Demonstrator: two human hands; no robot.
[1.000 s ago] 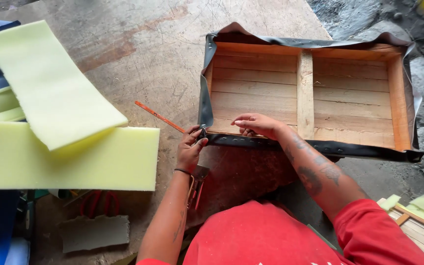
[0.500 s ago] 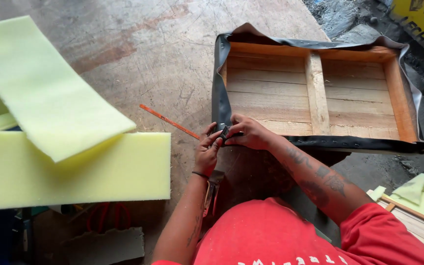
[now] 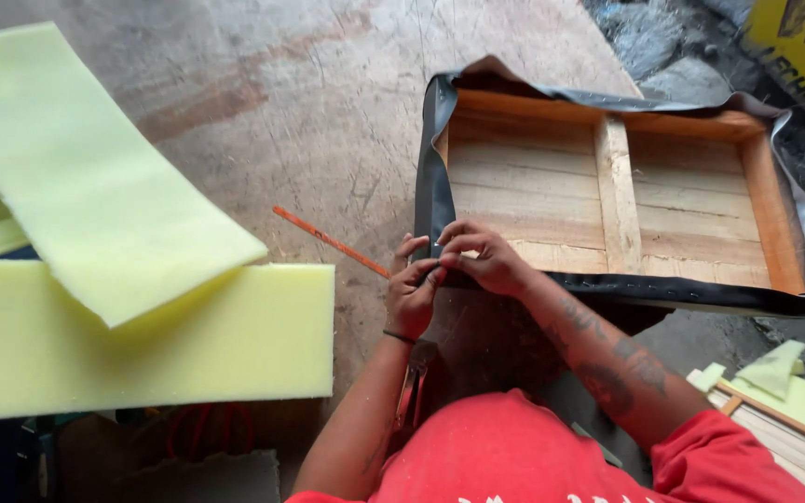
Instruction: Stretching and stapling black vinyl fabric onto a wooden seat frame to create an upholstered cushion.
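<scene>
The wooden frame [image 3: 607, 200] lies open side up on the worn bench [image 3: 309, 112], at about two o'clock from the person's chest, so that its inner boards and the cross slat [image 3: 619, 205] face the camera. Black covering [image 3: 435, 186] is wrapped up from underneath and folded over the frame's rails; lying this way, the loose edges are where the hands can get at them. Along the near rail the black covering already sits flat, with a row of small pale fasteners [image 3: 691, 291] showing, while at the far and right rails it stands up in loose waves.

Both hands meet at the frame's near-left corner, at roughly twelve o'clock from the person. The right hand [image 3: 482, 256] comes in from four o'clock, fingers bent and pressing the folded covering down against the corner. The left hand [image 3: 414, 289] comes up from six o'clock and pinches closed on the same fold just beside it, thumb and forefinger together. Whether something small sits between those fingertips I cannot tell. Held so, the two hands keep the corner fold tight and in place.

A thin orange stick [image 3: 328, 240] lies on the bench at ten o'clock from the hands, close by. Thick yellow foam slabs [image 3: 95, 205] are stacked well apart at nine o'clock, one laid at a slant over another. A dark-handled tool [image 3: 412, 387] hangs near the left forearm. More foam offcuts [image 3: 775, 368] rest at four o'clock.
</scene>
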